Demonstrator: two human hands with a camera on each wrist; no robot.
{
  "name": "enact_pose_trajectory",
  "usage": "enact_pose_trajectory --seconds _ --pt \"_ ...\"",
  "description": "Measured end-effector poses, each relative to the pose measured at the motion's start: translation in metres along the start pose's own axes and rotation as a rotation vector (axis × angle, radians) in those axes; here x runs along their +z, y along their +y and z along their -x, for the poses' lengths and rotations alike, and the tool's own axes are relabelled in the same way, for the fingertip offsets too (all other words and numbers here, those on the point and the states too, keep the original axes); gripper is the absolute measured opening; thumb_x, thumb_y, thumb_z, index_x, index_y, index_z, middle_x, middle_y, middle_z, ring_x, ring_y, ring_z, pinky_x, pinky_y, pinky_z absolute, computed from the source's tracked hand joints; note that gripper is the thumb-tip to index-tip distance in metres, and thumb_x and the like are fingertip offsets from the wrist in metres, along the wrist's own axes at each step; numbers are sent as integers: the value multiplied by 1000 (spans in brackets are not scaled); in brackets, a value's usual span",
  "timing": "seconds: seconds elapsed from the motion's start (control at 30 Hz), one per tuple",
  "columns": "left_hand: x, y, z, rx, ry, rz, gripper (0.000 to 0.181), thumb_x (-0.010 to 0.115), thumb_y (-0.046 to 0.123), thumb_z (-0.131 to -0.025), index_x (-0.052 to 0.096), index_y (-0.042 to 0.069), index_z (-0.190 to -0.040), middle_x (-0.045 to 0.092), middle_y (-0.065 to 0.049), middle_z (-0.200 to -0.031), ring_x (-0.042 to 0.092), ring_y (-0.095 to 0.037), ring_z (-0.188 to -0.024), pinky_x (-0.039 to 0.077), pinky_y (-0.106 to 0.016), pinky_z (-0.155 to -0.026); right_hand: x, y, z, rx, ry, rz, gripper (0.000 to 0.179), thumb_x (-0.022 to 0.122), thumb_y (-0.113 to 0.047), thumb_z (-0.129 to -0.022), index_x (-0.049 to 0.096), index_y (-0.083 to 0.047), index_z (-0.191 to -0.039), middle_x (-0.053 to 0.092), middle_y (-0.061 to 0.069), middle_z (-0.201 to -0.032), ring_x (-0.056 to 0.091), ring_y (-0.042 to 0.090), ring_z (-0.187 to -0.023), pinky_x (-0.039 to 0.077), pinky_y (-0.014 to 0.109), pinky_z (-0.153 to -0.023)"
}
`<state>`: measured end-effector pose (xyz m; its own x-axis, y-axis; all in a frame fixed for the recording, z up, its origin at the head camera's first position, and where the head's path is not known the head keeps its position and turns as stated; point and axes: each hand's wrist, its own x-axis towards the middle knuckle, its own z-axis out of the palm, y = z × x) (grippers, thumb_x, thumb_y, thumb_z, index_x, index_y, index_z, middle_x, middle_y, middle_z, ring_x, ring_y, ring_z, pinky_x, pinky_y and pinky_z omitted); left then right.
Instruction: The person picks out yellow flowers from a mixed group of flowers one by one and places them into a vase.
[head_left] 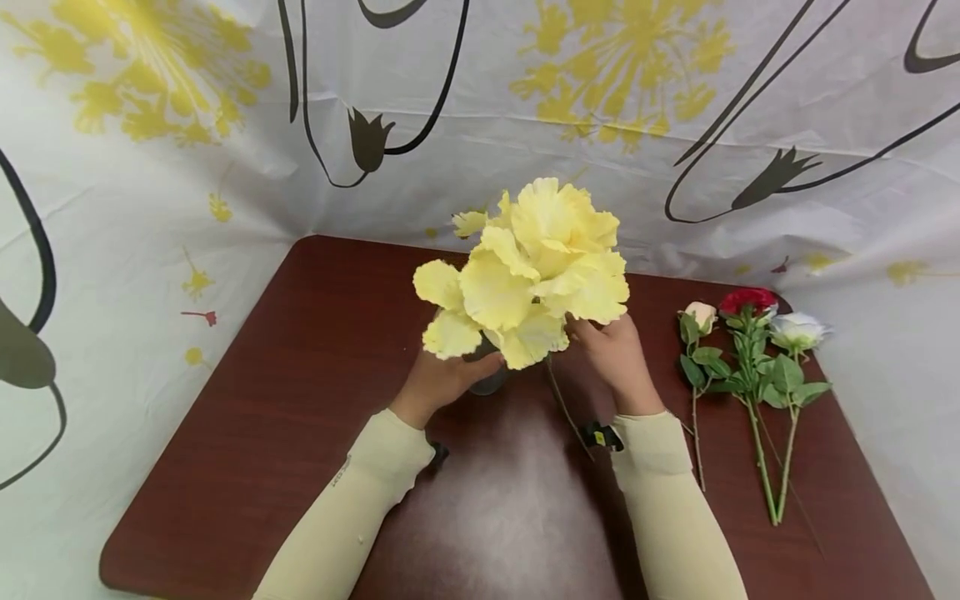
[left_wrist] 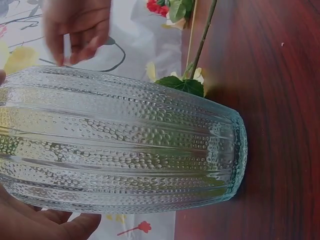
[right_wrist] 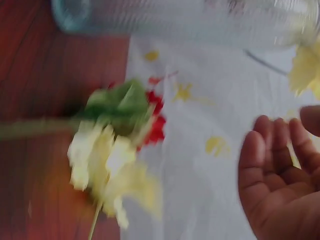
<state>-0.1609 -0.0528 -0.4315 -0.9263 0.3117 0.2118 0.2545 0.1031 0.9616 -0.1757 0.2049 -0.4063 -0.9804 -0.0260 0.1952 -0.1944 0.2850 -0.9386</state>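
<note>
A clear ribbed glass vase (left_wrist: 125, 140) with a dimpled surface stands on the table, its base at the right of the left wrist view. My left hand (head_left: 442, 379) holds it around its side, fingers (left_wrist: 82, 226) wrapped below it in the left wrist view. Large yellow ruffled blooms (head_left: 498, 287) cover most of the vase in the head view. My right hand (right_wrist: 285, 185) is beside the vase with fingers loosely bent and nothing in them. Near it, a blurred yellow flower (right_wrist: 102, 160) shows low by the table.
On the right of the dark red-brown table (head_left: 247, 467) lie a cream rose (head_left: 701, 317), a red rose (head_left: 748, 300) and a pale white rose (head_left: 798, 332) with leafy stems. A thin stem (head_left: 562, 400) lies between my forearms. Patterned white curtain (head_left: 465, 100) surrounds the table.
</note>
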Motion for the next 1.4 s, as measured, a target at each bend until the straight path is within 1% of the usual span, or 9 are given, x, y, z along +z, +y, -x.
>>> enact_pose_trajectory --seconds 0.03,0.07,0.1,0.2,0.37,0.53,0.73,1.03,1.4 --pt "0 -2 -3 91 0 -5 72 77 15 -86 42 13 -150 47 -2 -147 42 -21 -135 36 -44 -108 -5 4 -1 21 -10 54 25 61 -18 -99 66 -1 -118 67 9 -96 63 17 -80 52 32 -72" --pt "1 -3 -5 165 2 -23 63 75 12 -88 48 11 -144 53 -5 -140 48 -20 -129 39 -42 -105 -10 9 -1 42 -24 107 25 60 -19 -100 66 0 -116 68 10 -96 62 15 -80 52 30 -72" --pt "2 -5 -8 288 35 -83 58 76 7 -86 52 11 -138 57 -5 -131 53 -19 -119 43 -39 -99 -15 13 -2 68 -37 154 26 59 -20 -101 66 1 -115 68 12 -96 63 16 -81 52 29 -72" --pt "2 -8 -10 370 96 -280 50 73 15 -90 52 13 -135 56 -2 -127 51 -13 -116 41 -36 -98 -26 27 -5 156 -81 229 31 56 -25 -102 64 3 -114 66 19 -103 62 26 -87 51 30 -72" --pt "0 -9 -7 312 128 -410 70 75 25 -87 39 12 -146 46 -6 -140 44 -17 -130 37 -43 -105 -37 49 -11 286 -131 238 34 52 -27 -104 58 1 -121 61 23 -116 58 39 -101 51 36 -77" --pt "0 -8 -5 264 126 -435 73 77 27 -86 37 12 -146 45 -7 -140 43 -17 -129 37 -43 -105 -43 68 -17 327 -120 291 28 52 -21 -104 60 1 -118 61 22 -107 58 33 -90 47 35 -70" --pt "0 -8 -5 258 148 -466 74 77 25 -85 38 8 -145 47 -11 -137 44 -21 -128 36 -43 -106 -46 82 -23 311 -153 381 27 51 -20 -104 60 1 -119 60 20 -101 53 29 -81 44 37 -68" --pt "0 -6 -3 198 138 -434 79 72 32 -89 31 11 -152 42 -11 -143 40 -21 -132 34 -47 -107 -50 89 -25 309 -210 508 24 54 -16 -101 59 0 -118 60 18 -107 54 30 -85 43 40 -71" --pt "-1 -8 -3 262 140 -481 74 75 26 -87 36 7 -147 47 -12 -139 42 -23 -131 33 -46 -108 -49 94 -27 289 -333 640 16 58 -10 -99 64 -1 -111 62 18 -105 55 28 -81 45 40 -70"
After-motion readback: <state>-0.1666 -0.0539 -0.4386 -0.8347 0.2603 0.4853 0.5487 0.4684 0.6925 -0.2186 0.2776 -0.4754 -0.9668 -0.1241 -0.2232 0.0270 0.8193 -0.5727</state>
